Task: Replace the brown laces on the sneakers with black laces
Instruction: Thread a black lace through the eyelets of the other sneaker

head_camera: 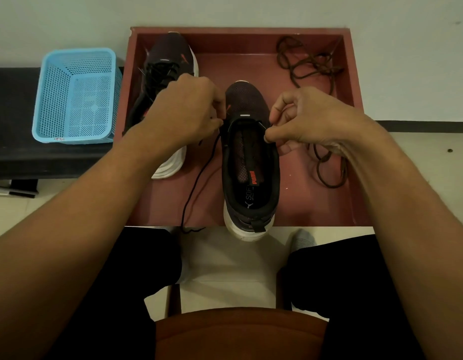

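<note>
Quickly: left hand (188, 107) fingers (217, 100) curled, pinching a thin black lace (196, 178) at the left front eyelet edge of a dark mesh sneaker with a white sole (251, 162). The sneaker stands between both hands in a shallow red-brown wooden tray (238, 41), toe pointing away. Lace trails from those fingers toward the person and over the tray's near edge. Right hand (313, 120) fingers (277, 107) curled too, thumb and forefinger pinching the sneaker's right eyelet edge; can't tell if any lace is in that pinch. Beyond the left fingers, a second dark sneaker (173, 53), already with black lacing, lies tilted. Beyond the right fingers, a loose brown lace (307, 64) in the tray's far corner; another brown lace (331, 186) just under the right wrist. Left of the left hand, well apart, a light blue perforated plastic basket (77, 100) on a low black desk (12, 105).
</note>
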`<state>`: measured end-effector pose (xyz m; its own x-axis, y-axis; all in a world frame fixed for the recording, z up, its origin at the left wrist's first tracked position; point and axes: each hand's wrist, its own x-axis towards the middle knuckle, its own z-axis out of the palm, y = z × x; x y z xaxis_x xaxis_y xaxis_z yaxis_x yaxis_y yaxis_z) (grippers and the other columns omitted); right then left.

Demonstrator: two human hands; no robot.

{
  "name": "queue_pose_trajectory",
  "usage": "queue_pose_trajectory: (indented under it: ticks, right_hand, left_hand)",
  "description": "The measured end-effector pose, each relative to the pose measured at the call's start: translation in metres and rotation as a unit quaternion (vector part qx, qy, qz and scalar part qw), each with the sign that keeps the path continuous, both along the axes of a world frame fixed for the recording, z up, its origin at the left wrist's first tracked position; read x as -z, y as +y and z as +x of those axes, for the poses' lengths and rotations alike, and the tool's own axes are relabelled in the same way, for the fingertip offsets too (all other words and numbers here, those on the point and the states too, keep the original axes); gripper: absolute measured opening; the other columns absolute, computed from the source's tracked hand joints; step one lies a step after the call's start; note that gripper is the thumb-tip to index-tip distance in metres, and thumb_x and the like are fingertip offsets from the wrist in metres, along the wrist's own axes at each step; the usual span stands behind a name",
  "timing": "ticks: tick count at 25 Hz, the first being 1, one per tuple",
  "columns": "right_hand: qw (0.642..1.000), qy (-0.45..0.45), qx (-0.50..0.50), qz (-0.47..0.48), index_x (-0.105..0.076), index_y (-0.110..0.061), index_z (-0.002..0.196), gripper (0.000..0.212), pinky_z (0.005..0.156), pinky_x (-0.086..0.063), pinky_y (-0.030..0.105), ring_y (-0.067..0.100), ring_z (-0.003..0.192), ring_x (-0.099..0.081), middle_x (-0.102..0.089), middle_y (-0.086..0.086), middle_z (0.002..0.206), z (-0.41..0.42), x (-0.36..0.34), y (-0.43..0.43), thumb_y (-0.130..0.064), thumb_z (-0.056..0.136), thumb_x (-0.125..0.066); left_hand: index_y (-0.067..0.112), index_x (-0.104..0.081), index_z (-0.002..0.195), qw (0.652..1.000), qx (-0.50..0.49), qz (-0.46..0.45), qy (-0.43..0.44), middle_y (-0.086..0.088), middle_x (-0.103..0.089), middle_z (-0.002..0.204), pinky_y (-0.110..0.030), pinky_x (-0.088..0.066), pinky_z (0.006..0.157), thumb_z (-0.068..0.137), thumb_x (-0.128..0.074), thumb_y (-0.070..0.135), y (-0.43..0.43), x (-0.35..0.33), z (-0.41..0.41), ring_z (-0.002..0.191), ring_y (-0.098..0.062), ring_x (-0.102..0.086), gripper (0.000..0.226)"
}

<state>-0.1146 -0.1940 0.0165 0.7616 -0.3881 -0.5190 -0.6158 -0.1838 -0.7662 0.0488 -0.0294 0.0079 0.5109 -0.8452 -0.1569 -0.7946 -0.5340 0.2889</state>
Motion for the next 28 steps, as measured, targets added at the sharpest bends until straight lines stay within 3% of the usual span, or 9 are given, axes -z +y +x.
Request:
queue_pose_trajectory:
  ticks: [4, 7, 9, 13, 15, 18, 22, 26, 28]
  right_hand:
    - [1.000, 0.005, -0.024, -0.002, -0.067, -0.005, 0.106, 0.027, 0.075, -0.067, 0.036, 0.024, 0.075, -0.079, -0.077, 0.012, 0.084, -0.001, -0.001, -0.001, -0.010, 0.086, -0.084]
    - [0.991, -0.055, -0.056, -0.109, -0.074, -0.016, 0.102, 0.024, 0.082, -0.066, 0.037, 0.020, 0.081, -0.077, -0.078, 0.005, 0.089, -0.001, -0.001, -0.004, -0.034, 0.089, -0.084]
    - [0.980, -0.114, -0.063, -0.150, -0.078, -0.022, 0.101, 0.019, 0.088, -0.062, 0.036, 0.015, 0.086, -0.075, -0.079, -0.002, 0.092, 0.001, -0.002, -0.001, -0.039, 0.091, -0.080]
    - [0.973, -0.156, -0.104, -0.134, -0.079, -0.025, 0.109, 0.023, 0.076, -0.057, 0.025, 0.001, 0.078, -0.071, -0.077, -0.007, 0.090, 0.012, 0.001, 0.018, -0.039, 0.091, -0.080]
    - [0.972, -0.179, -0.103, -0.110, -0.079, -0.022, 0.106, 0.025, 0.067, -0.051, 0.026, 0.011, 0.067, -0.065, -0.077, 0.003, 0.087, 0.017, 0.004, 0.028, -0.040, 0.089, -0.083]
    - [0.972, -0.204, -0.077, -0.084, -0.081, -0.011, 0.098, 0.019, 0.071, -0.056, 0.037, 0.027, 0.077, -0.071, -0.078, 0.010, 0.087, 0.023, 0.007, 0.031, -0.028, 0.089, -0.084]
    - [0.976, -0.210, -0.025, -0.046, -0.082, -0.012, 0.097, 0.016, 0.081, -0.058, 0.034, 0.015, 0.081, -0.071, -0.079, 0.009, 0.090, 0.019, 0.006, 0.017, -0.027, 0.092, -0.081]
    - [0.974, -0.223, 0.018, -0.015, -0.081, -0.020, 0.096, 0.013, 0.083, -0.053, 0.031, 0.014, 0.093, -0.069, -0.081, 0.003, 0.100, 0.005, 0.003, -0.009, -0.033, 0.094, -0.079]
    - [0.976, -0.214, 0.022, -0.016, -0.081, -0.018, 0.095, 0.016, 0.083, -0.051, 0.030, 0.015, 0.094, -0.070, -0.081, 0.005, 0.098, -0.001, 0.002, -0.018, -0.034, 0.095, -0.078]
  left_hand:
    - [0.027, -0.063, 0.089, 0.999, 0.020, -0.015, 0.047, 0.012, -0.064, 0.078, -0.046, -0.060, 0.083, 0.091, -0.070, 0.019, 0.002, -0.005, 0.005, 0.069, -0.007, -0.063, 0.010]
    - [0.021, -0.065, 0.096, 0.991, 0.013, -0.085, 0.103, 0.012, -0.071, 0.076, -0.018, -0.054, 0.073, 0.097, -0.069, 0.020, 0.000, -0.017, 0.004, 0.057, 0.013, -0.061, 0.005]
    - [0.018, -0.068, 0.098, 0.975, -0.018, -0.150, 0.165, 0.007, -0.073, 0.072, -0.008, -0.045, 0.058, 0.099, -0.070, 0.027, -0.001, -0.025, -0.001, 0.052, 0.006, -0.062, 0.009]
    - [0.008, -0.071, 0.106, 0.903, -0.072, -0.233, 0.354, -0.003, -0.075, 0.079, -0.021, -0.043, 0.045, 0.100, -0.071, 0.027, -0.001, -0.035, -0.007, 0.053, -0.010, -0.056, 0.020]
    - [0.003, -0.070, 0.111, 0.871, -0.081, -0.246, 0.417, -0.002, -0.074, 0.082, -0.021, -0.042, 0.046, 0.099, -0.071, 0.024, -0.002, -0.036, -0.010, 0.054, -0.009, -0.053, 0.024]
    - [0.004, -0.071, 0.111, 0.835, -0.093, -0.264, 0.473, -0.001, -0.074, 0.084, -0.020, -0.042, 0.048, 0.099, -0.071, 0.019, -0.003, -0.036, -0.011, 0.057, -0.007, -0.051, 0.020]
    - [0.006, -0.073, 0.110, 0.839, -0.123, -0.295, 0.440, -0.002, -0.076, 0.088, -0.021, -0.045, 0.052, 0.099, -0.071, 0.016, -0.001, -0.027, 0.002, 0.060, -0.008, -0.055, 0.015]
    - [0.015, -0.077, 0.103, 0.920, -0.134, -0.256, 0.264, 0.007, -0.072, 0.072, -0.023, -0.053, 0.052, 0.099, -0.072, 0.021, 0.004, -0.015, 0.015, 0.059, -0.007, -0.064, 0.009]
    - [0.017, -0.077, 0.103, 0.943, -0.121, -0.234, 0.203, 0.010, -0.070, 0.069, -0.023, -0.056, 0.052, 0.099, -0.072, 0.025, 0.003, -0.012, 0.015, 0.058, -0.008, -0.068, 0.010]
